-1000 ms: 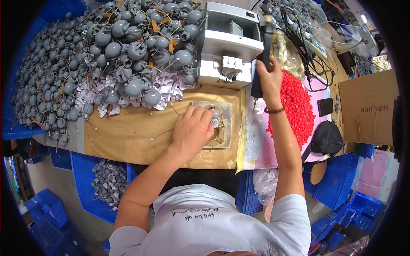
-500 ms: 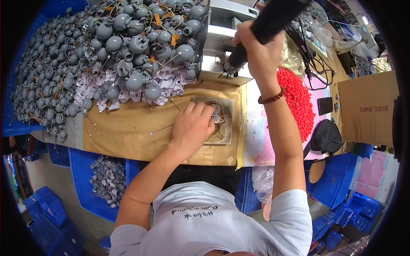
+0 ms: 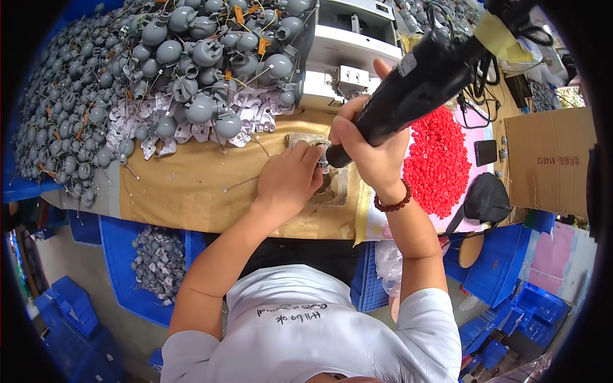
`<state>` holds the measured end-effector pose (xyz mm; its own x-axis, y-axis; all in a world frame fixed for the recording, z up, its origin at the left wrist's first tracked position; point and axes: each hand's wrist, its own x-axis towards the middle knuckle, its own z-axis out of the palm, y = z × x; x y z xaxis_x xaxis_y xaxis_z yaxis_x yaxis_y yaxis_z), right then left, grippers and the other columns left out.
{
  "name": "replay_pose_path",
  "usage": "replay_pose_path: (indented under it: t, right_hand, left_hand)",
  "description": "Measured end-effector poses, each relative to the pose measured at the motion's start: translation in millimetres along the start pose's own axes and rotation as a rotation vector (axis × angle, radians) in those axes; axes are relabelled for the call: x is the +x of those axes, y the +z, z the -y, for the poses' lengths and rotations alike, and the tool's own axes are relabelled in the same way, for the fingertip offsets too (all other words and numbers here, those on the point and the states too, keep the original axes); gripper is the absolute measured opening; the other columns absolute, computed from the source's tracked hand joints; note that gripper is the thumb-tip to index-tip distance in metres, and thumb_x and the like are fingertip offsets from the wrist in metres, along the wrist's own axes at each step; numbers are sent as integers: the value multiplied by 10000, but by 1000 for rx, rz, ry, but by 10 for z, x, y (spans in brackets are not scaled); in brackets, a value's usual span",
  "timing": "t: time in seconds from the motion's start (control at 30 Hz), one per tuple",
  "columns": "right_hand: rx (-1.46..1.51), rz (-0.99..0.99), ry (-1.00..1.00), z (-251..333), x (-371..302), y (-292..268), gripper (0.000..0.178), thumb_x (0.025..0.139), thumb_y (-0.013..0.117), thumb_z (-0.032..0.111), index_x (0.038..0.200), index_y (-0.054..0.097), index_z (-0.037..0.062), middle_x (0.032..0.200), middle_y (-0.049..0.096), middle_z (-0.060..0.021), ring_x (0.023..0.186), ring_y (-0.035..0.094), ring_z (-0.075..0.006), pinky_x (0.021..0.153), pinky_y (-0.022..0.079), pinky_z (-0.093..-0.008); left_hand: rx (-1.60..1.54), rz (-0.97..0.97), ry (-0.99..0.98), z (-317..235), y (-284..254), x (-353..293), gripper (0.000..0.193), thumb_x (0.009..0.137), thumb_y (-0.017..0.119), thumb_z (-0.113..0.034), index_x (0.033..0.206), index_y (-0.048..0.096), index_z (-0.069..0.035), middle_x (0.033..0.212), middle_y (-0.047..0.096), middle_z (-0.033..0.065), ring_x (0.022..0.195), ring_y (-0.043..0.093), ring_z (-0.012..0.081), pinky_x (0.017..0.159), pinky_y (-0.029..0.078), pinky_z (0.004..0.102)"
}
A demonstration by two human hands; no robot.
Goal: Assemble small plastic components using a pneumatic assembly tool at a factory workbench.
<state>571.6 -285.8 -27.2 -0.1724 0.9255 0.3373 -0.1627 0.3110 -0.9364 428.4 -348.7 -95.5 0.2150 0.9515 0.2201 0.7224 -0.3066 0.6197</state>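
My right hand (image 3: 378,150) is wrapped around a black electric screwdriver (image 3: 408,89), which slants from the upper right down to the work. Its lower end is right beside my left fingertips. My left hand (image 3: 288,180) has its fingers closed on a small grey-and-white part (image 3: 324,165), mostly hidden by the fingers and the tool. The part sits in a recess of a flat fixture block (image 3: 338,196) on the brown-covered bench. Whether the screwdriver bit touches the part cannot be seen.
Heaps of grey ball-shaped housings (image 3: 169,51) with wires and white brackets (image 3: 177,131) fill the left. A white machine (image 3: 348,41) stands behind my hands. Right of them lie small red parts (image 3: 437,163), a phone (image 3: 485,152), and a cardboard box (image 3: 549,166). A blue bin (image 3: 118,255) stands below left.
My right hand has brought the screwdriver down and toward me, from above the machine's front to the fixture. My left hand stays at the fixture, nearly still.
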Motion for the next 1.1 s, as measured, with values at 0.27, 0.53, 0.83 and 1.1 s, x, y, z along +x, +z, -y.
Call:
replay_pose_path:
  t: [0.27,0.53,0.83,1.1]
  right_hand:
    - [-19,70,-29,-37,-115,12,306,811,704,-85,1046,527,-3,794,622,-34,686,583,-101,621,478,-260]
    - [-216,223,-266,-232,-234,-83,806,839,698,-36,1494,231,24,810,596,-82,669,595,-140,634,492,-262]
    - [-223,327,-373,-174,-259,-58,824,828,684,-61,1516,244,47,820,607,-62,680,583,-112,625,476,-242]
    - [-53,92,-72,-59,-188,-151,746,830,682,-38,1462,286,-12,812,618,-43,697,602,-116,652,492,-255]
  left_hand:
    - [20,-15,22,29,28,-12,300,812,702,-155,1089,602,-97,958,583,67,865,640,271,684,515,433]
    - [-55,-32,53,40,12,22,232,795,700,-135,979,566,-90,917,573,80,843,640,294,662,514,438]
    - [-94,-72,40,31,42,-4,227,783,686,-119,962,552,-80,905,570,96,823,633,324,650,504,475]
    - [35,57,-36,-34,-20,-26,300,817,702,-156,1087,590,-91,1005,594,105,873,647,353,701,523,475]
